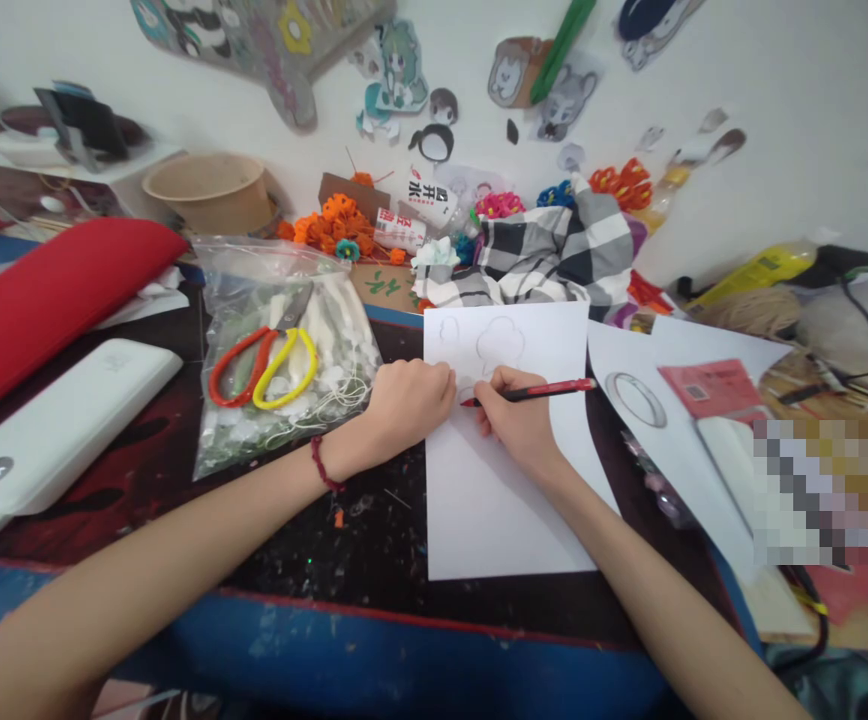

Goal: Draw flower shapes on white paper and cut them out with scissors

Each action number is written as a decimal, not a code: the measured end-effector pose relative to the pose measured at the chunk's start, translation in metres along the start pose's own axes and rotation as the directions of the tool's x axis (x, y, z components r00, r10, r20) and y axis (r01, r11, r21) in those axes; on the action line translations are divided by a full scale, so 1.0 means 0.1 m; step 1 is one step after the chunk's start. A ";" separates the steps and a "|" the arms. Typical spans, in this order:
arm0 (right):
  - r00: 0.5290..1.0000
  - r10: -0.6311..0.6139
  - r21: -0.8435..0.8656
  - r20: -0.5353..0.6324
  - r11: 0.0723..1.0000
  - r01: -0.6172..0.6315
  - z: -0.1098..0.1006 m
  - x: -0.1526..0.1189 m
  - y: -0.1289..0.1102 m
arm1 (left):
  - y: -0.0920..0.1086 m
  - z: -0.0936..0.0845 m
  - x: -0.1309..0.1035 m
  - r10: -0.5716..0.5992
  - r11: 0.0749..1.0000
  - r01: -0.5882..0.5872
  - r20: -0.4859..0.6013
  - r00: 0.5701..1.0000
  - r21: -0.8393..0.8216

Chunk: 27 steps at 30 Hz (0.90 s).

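A white sheet of paper point(509, 520) lies on the dark table mat, with faint grey cloud-like outlines drawn near its top. My right hand point(516, 425) is closed around a black and red pencil point(554, 388), its point down by the paper close to my left hand. Curled into a loose fist, my left hand point(410, 400) rests at the sheet's left edge; I see nothing in it, though its palm side is hidden. A dark red bracelet point(321, 465) circles the left wrist.
Scissors point(284, 365) with red and yellow handles lie on a clear plastic bag point(213, 440) left of my hand. A white power bank point(66, 425) and red case point(66, 290) sit farther left. Behind are a checked cloth point(531, 255) and orange flowers point(336, 225); a tape roll point(635, 400) lies right.
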State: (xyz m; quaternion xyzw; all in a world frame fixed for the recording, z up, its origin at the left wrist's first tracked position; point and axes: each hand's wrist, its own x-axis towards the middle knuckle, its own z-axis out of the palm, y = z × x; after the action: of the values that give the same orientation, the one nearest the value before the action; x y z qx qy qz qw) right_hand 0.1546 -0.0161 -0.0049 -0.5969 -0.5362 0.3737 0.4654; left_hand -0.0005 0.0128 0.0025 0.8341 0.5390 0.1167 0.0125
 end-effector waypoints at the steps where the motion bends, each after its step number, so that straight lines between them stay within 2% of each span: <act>1: 1.000 0.000 0.000 -0.001 1.000 0.000 0.00 0.00 0.00 | 0.00 0.00 0.00 0.001 1.000 -0.001 0.001 1.000 -0.001; 16: 0.998 -0.037 -0.002 0.058 0.999 0.037 0.01 0.02 0.02 | -0.01 0.02 -0.01 0.012 1.000 -0.012 -0.014 1.000 -0.002; 27: 1.000 -0.009 0.003 0.002 1.000 0.009 0.01 0.00 -0.02 | 0.01 0.01 -0.01 0.011 1.000 -0.011 -0.003 1.000 0.007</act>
State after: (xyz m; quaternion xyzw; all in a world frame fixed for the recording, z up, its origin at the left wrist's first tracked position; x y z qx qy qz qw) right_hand 0.1533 -0.0156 -0.0033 -0.5933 -0.5387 0.3731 0.4675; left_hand 0.0000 0.0121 0.0019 0.8370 0.5347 0.1161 0.0084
